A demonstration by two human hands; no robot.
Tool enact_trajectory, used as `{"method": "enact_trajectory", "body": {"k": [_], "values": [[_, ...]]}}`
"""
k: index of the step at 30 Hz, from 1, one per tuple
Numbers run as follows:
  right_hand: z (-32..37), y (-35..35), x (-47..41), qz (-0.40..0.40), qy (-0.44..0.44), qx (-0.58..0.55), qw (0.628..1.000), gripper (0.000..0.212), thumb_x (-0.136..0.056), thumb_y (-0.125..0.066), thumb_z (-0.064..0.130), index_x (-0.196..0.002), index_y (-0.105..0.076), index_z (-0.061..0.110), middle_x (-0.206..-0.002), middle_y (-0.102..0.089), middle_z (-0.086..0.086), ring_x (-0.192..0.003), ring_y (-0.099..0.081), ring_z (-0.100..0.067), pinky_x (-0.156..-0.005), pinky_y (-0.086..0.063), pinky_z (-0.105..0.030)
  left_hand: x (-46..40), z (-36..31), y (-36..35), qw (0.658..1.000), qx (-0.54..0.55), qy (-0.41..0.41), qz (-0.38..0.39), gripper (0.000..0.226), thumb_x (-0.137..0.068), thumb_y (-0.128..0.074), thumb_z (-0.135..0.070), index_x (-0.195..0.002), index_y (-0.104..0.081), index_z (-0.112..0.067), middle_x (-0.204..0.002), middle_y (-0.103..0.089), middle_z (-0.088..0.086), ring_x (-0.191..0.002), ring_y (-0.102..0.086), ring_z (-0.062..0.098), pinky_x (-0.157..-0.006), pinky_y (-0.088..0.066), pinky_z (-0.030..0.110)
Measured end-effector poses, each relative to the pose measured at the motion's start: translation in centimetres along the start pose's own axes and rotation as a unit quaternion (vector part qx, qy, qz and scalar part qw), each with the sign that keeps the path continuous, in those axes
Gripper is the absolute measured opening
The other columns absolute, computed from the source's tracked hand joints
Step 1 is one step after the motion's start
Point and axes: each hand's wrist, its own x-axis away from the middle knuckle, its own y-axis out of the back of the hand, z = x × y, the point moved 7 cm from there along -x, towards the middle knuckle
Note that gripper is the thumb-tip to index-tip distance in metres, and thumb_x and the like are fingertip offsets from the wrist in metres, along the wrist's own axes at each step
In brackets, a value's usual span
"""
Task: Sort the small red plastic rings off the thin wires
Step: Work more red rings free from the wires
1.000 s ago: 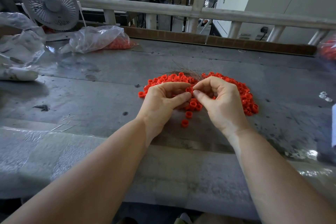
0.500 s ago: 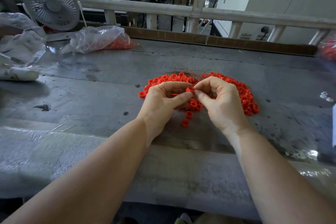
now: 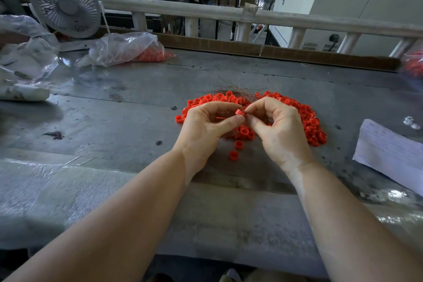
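We're pinching one small red plastic ring [image 3: 239, 112] between left hand [image 3: 206, 130] and right hand [image 3: 278, 130], fingertips together above the grey metal bench [image 3: 114, 117]. Most looks unsorted: red ring pile [image 3: 306, 121] spreading beneath, thin wire bundle [image 3: 240, 91] lying at its far edge.

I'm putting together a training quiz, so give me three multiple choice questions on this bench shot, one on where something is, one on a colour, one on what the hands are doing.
1. Where do the thin wires lie?
A. at the far edge of the ring pile
B. beside the fan
C. on the paper

2. What colour are the rings?
A. blue
B. red
C. white

3. What are the hands doing?
A. resting flat
B. pinching one ring between them
C. lifting the bag

Answers: A, wires fan out behind the pile; B, all are red; B, left hand and right hand meet fingertips on it.
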Motion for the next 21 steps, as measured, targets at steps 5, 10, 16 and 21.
{"method": "enact_trajectory", "body": {"k": [5, 10, 16, 21], "values": [[-0.03, -0.06, -0.05, 0.0, 0.005, -0.004, 1.0, 0.018, -0.082, -0.066, 0.002, -0.074, -0.062, 0.018, -0.07, -0.063, 0.001, -0.066, -0.057, -0.003, -0.063, -0.047, -0.013, -0.03, 0.03, -0.01, 1.0, -0.001, -0.001, -0.003, 0.021, -0.074, -0.071, -0.001, -0.08, -0.071, -0.022, -0.068, -0.07, -0.007, -0.066, -0.065, 0.003, -0.06, -0.05, 0.016], [-0.19, 0.07, -0.25, -0.009, 0.003, -0.027, 1.0, 0.023, -0.083, -0.062, -0.003, -0.073, -0.061, 0.018, -0.067, -0.061, 0.004, -0.065, -0.056, -0.002, -0.062, -0.045, -0.013, -0.07, 0.24, -0.21, 1.0, 0.023, 0.014, 0.006, 0.02, -0.079, -0.065, 0.001, -0.088, -0.069, -0.016, -0.068, -0.07, -0.007, -0.067, -0.065, 0.003, -0.06, -0.051, 0.017], [-0.52, 0.19, -0.26, -0.015, 0.0, -0.039, 0.999, 0.024, -0.084, -0.062, 0.0, -0.074, -0.062, 0.021, -0.068, -0.062, 0.009, -0.067, -0.058, -0.002, -0.064, -0.046, -0.014, -0.19, 0.81, -0.01, 0.995, 0.09, 0.049, 0.015, 0.019, -0.085, -0.058, 0.0, -0.092, -0.068, -0.015, -0.072, -0.07, -0.004, -0.067, -0.065, 0.007, -0.06, -0.051, 0.018], [-0.54, 0.26, -0.26, -0.018, 0.003, -0.043, 0.999, 0.024, -0.084, -0.062, 0.001, -0.075, -0.062, 0.022, -0.068, -0.062, 0.01, -0.067, -0.059, 0.0, -0.063, -0.047, -0.014, -0.1, 0.88, -0.41, 0.991, 0.108, 0.065, 0.033, 0.02, -0.087, -0.054, 0.001, -0.093, -0.067, -0.013, -0.074, -0.071, -0.003, -0.069, -0.066, 0.008, -0.062, -0.053, 0.019]]}}
